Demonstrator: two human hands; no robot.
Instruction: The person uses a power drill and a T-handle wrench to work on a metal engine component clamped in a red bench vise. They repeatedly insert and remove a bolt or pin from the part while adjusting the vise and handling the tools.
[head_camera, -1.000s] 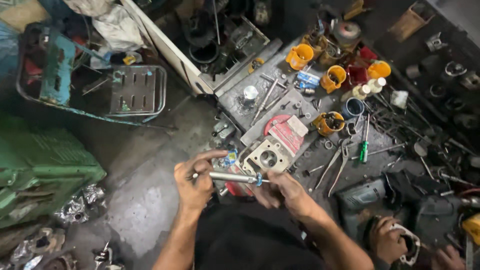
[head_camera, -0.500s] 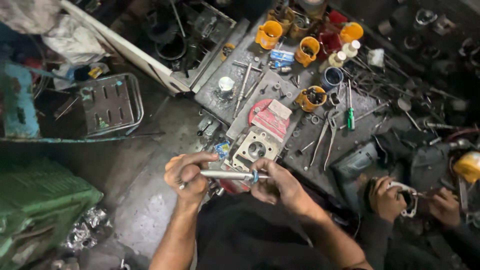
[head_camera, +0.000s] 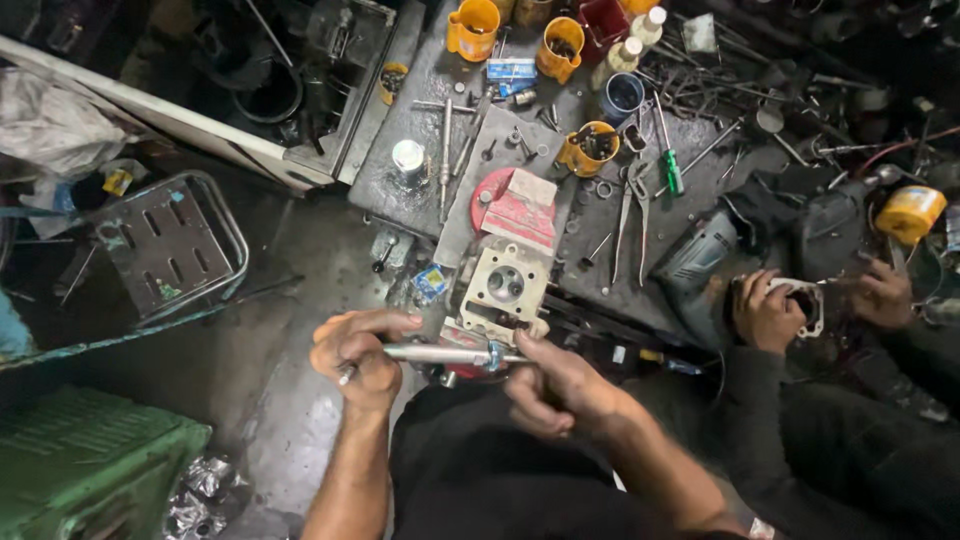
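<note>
Hands brace a slim silver metal rod (head_camera: 440, 353) level below the pale square metal casting (head_camera: 506, 290): left hand (head_camera: 360, 352) fisted around it, right hand (head_camera: 560, 385) pinching its blue-collared end for steadiness.

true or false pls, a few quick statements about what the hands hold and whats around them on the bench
1. Both hands grip one slim metal rod. True: left hand at one end, right hand at the other.
2. The rod stands upright. False: it lies roughly level.
3. A pale metal block with a round bore lies just beyond the rod. True.
4. The green-handled screwdriver is in the right hand. False: it lies on the bench.
5. A co-worker's hands hold a part at right. True.
</note>
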